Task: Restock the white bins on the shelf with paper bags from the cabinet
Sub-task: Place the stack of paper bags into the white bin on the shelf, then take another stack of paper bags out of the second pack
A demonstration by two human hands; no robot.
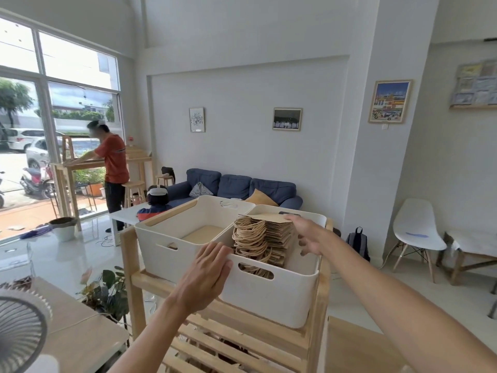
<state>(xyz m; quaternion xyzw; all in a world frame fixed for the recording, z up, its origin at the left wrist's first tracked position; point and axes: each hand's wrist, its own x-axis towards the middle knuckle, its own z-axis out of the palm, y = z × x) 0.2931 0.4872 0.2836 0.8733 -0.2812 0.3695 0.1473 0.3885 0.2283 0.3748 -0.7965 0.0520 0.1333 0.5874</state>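
Observation:
Two white bins stand side by side on top of a wooden slatted shelf (pixel 317 305). The left bin (pixel 161 251) shows only a bare bottom. The right bin (pixel 282 300) holds a thick stack of brown paper bags (pixel 266 238) with twisted paper handles facing left. My left hand (pixel 208 273) rests on the near left rim of the right bin, fingers curled over its edge. My right hand (pixel 306 234) grips the right side of the bag stack inside that bin, thumb on the top bag.
A small fan (pixel 18 332) sits on a table at the lower left, a potted plant (pixel 107 289) beside the shelf. One person stands at a wooden counter by the window, another sits behind the bins. A blue sofa (pixel 242 187) and white chair (pixel 414 232) stand farther back.

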